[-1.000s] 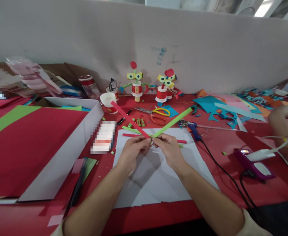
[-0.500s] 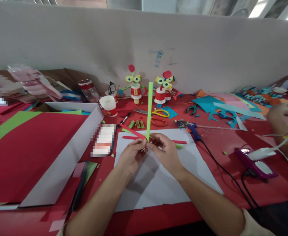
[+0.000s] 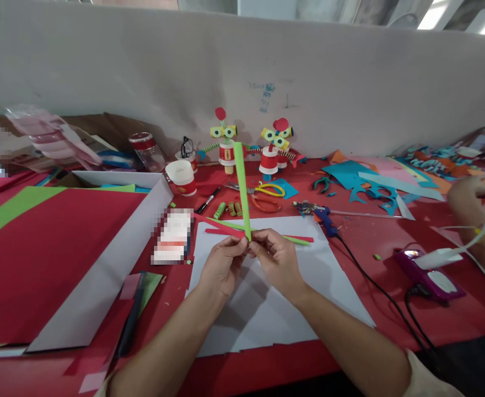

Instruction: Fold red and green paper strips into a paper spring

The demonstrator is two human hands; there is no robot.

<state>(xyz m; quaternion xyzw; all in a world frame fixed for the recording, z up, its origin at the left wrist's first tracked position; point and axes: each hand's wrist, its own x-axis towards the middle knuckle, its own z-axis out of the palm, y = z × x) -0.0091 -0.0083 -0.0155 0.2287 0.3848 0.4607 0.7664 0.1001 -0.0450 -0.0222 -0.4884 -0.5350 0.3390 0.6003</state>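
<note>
My left hand (image 3: pixel 225 263) and my right hand (image 3: pixel 276 263) meet over a white sheet (image 3: pixel 284 325), thumbs and fingers pinched together. Between them they hold the joined ends of a green paper strip (image 3: pixel 243 190), which points up and away, and a red paper strip (image 3: pixel 215 223), which slants to the left. Behind the fingers, another red strip (image 3: pixel 304 239) and another green strip (image 3: pixel 298 241) lie across the sheet. The strips' joined ends are partly hidden by the fingertips.
Left are a box with red paper (image 3: pixel 60 264), a phone (image 3: pixel 173 236) and a cutter (image 3: pixel 133 317). Scissors (image 3: pixel 270 190), small folded springs (image 3: pixel 226 209) and cup figures (image 3: pixel 269 160) stand behind. Right are a glue gun (image 3: pixel 325 218), a power strip (image 3: pixel 432 278) and another person's arm (image 3: pixel 469 220).
The held green strip has tipped to the left at its top, and the held red strip has swung further left and lower. Both hands remain pinched in nearly the same place.
</note>
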